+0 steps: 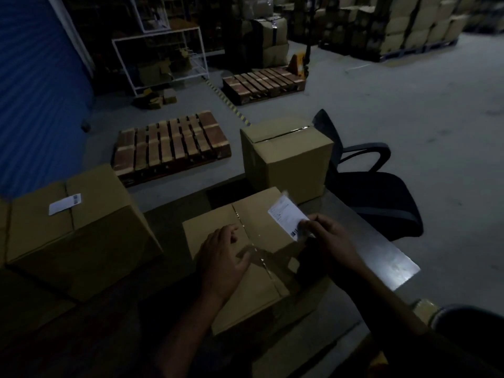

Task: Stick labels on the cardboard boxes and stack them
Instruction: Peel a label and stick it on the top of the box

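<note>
Head view, your left hand [222, 253]: lies flat on the top of the middle box [245, 257], fingers relaxed and spread near the taped seam; it grips nothing
Head view, your right hand [328, 237]: fingers curled, pinching the near end of a white label [286, 215]; the label's far corner looks lifted and blurred, so you cannot tell how much of it is stuck down
Middle box: sits on the table [392, 257] right in front of you; flaps closed and taped; the label is at its right far corner
Left box [73, 236]: stands on the table to your left, apart from the middle box; a white sticker [65, 204] already lies on its top by the seam
Far box [286, 162]: upright just behind the middle box, at the table's far edge; top taped; no sticker visible on the faces you see
Beyond the table: a black office chair [373, 184] to the right of the far box; two wooden pallets [171, 144] on the grey floor; stacked cartons [420, 23] far back; the scene is dim
</note>
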`<act>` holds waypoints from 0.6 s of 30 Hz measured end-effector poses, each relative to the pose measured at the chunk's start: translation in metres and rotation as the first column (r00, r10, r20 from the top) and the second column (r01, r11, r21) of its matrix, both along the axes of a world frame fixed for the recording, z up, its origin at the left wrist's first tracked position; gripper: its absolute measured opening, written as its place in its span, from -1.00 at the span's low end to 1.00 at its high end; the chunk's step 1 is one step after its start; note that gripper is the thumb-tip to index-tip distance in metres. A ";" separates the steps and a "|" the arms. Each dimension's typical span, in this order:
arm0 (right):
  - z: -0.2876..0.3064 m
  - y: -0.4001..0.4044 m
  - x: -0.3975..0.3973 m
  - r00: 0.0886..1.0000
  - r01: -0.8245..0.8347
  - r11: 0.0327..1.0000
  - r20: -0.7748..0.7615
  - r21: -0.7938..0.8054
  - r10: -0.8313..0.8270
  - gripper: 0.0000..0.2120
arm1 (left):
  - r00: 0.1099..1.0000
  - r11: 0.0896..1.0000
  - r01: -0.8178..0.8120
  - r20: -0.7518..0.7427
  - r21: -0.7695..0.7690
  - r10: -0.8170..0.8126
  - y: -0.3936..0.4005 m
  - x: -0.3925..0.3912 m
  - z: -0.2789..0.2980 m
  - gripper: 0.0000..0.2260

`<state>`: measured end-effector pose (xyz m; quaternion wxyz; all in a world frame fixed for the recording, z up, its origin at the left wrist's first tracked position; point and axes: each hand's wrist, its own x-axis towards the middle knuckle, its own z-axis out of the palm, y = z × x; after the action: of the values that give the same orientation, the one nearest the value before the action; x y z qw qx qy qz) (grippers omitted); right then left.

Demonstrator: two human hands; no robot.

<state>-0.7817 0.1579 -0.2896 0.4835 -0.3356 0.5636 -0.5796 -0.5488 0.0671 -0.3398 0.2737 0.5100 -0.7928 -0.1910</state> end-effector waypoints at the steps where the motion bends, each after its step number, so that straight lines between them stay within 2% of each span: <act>1: -0.001 0.010 -0.003 0.997 0.059 0.998 0.041 0.007 -0.059 -0.75 | 0.999 1.000 -0.008 0.040 -0.021 0.009 0.002 -0.007 0.004 -0.44; 4: -0.009 0.040 -0.017 0.968 0.229 0.973 0.096 0.023 -0.231 -0.84 | 0.998 0.998 0.039 0.058 -0.045 -0.036 0.018 -0.040 0.023 -0.43; 7: -0.018 0.075 -0.033 0.898 0.420 0.907 0.128 0.034 -0.421 -0.90 | 0.973 0.971 0.230 -0.001 -0.068 -0.230 0.046 -0.088 0.037 -0.52; 12: -0.045 0.148 -0.065 0.750 0.643 0.760 0.123 0.096 -0.650 -0.91 | 0.823 0.820 0.559 -0.037 -0.124 -0.567 0.100 -0.170 0.024 -0.61; 15: -0.070 0.200 -0.085 0.626 0.755 0.635 0.108 0.167 -0.773 -0.94 | 0.760 0.765 0.642 -0.085 -0.056 -0.644 0.140 -0.214 0.001 -0.48; 18: -0.103 0.249 -0.102 0.518 0.829 0.499 -0.009 0.253 -0.856 -0.95 | 0.720 0.718 0.693 -0.037 0.060 -0.692 0.172 -0.247 -0.026 -0.28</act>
<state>-0.8841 0.4066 -0.3924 0.2059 0.0736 0.6877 -0.6923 -0.7957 0.2393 -0.3660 0.1695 0.1846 -0.9171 -0.3100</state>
